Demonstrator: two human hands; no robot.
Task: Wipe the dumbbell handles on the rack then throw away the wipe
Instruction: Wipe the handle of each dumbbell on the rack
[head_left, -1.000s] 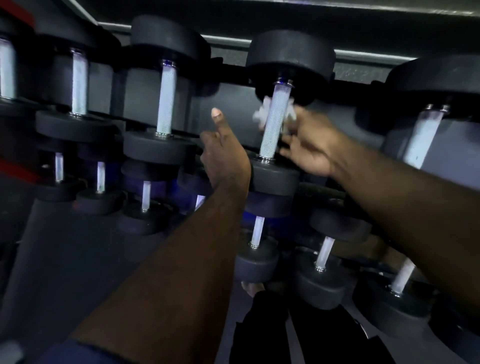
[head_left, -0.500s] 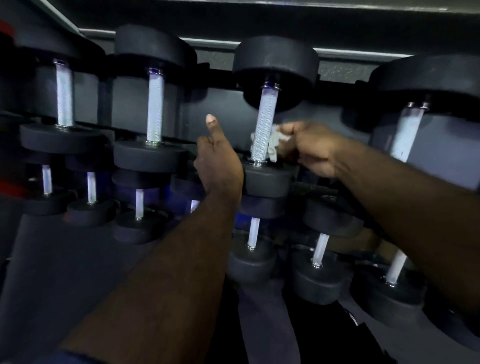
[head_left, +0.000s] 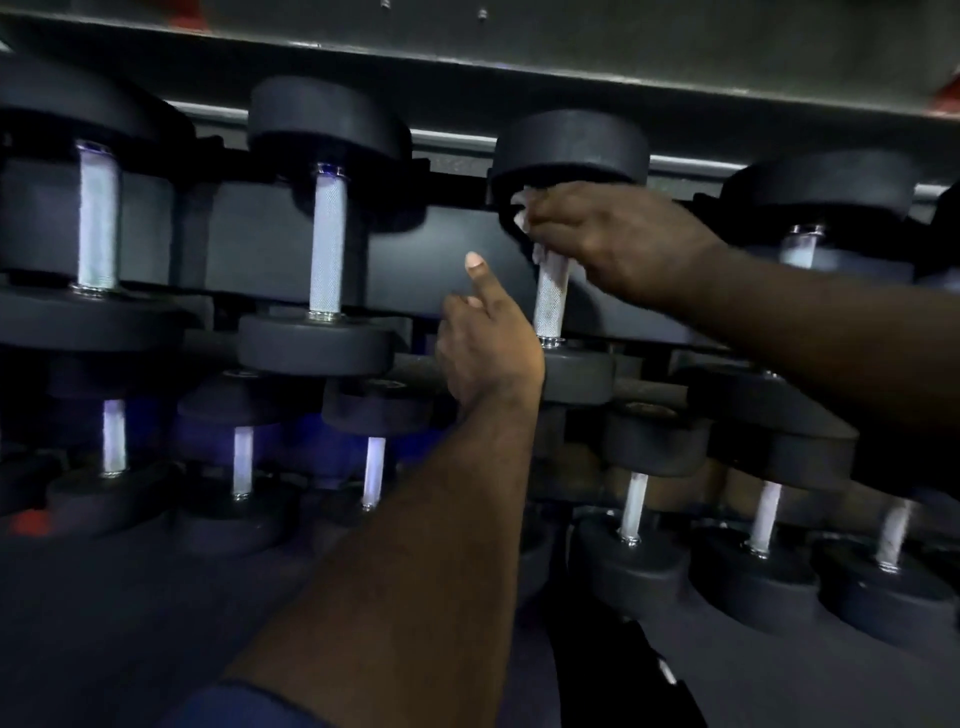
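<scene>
Head view: right hand (head_left: 613, 244) wrapped around crumpled white wipe (head_left: 520, 217) at far end of bumpy metal handle (head_left: 551, 304); left hand (head_left: 488, 348) thumb up, grip hidden, can't tell.

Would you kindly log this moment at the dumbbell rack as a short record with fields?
Right: right hand grips the wipe round the top of a dumbbell handle, upper row.
Left: left hand beside that handle, one finger raised; other fingers hidden.
Stage: wiping under way; wipe not yet discarded.

The right hand (head_left: 613, 244) has slid the wipe (head_left: 521, 215) up the handle (head_left: 550, 301).
</scene>
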